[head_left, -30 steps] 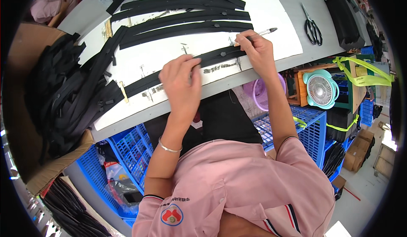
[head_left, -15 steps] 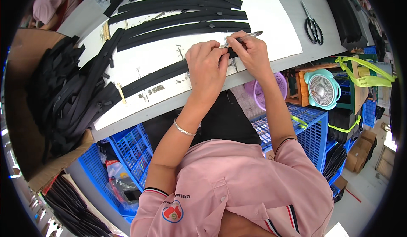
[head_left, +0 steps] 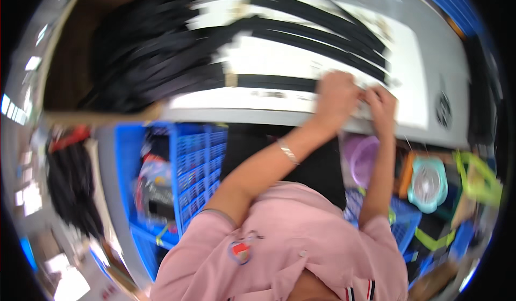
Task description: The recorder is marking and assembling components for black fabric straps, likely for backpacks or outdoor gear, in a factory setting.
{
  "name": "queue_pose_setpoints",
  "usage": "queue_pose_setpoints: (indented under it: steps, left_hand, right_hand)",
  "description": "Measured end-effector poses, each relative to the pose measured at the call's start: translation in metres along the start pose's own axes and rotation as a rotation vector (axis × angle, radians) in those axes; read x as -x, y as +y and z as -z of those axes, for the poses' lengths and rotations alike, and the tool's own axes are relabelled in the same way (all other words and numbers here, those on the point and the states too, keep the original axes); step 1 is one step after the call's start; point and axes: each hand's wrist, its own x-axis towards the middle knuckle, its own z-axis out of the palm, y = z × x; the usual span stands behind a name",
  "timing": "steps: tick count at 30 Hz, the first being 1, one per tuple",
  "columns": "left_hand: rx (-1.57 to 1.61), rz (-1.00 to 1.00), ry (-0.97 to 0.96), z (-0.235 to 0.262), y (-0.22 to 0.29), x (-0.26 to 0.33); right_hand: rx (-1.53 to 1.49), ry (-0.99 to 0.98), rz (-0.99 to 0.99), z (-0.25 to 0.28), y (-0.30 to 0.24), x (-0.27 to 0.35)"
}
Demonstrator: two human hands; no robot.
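Note:
A long black fabric strip [head_left: 277,82] lies along the near side of the white board [head_left: 263,55], its right end running under my left hand [head_left: 336,101]. The fingers of that hand are closed at the strip. Close beside it on the right is my right hand [head_left: 381,107], fingers pinched together; blur hides what is between them. More black strips [head_left: 322,44] lie side by side farther back on the board. To the left, a tangled heap of black strips [head_left: 153,53] spills from a cardboard box [head_left: 64,94] onto the board.
Black-handled scissors [head_left: 443,110] lie on the grey tabletop to the right. Below the table edge are a blue crate [head_left: 188,174], a purple basket [head_left: 361,161] and a turquoise fan [head_left: 428,185]. Black material [head_left: 72,188] hangs or stands at lower left.
The whole view has swung and blurred, so the table edge now runs nearly level. The pen seen in my right hand can no longer be made out. Both hands stay close together at the strip's end.

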Motion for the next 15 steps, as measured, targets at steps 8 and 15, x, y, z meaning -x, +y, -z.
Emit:
queue_pose_setpoints:
  steps: [8,15]
  left_hand:
    - [-0.104,0.029,-0.032,-0.004,0.010,0.024]
    - [-0.174,0.069,-0.170,0.009,-0.004,0.037]
  right_hand:
    - [-0.419,0.152,-0.098,0.008,0.047,0.004]
    - [-0.378,0.299,-0.072,0.010,0.036,0.002]
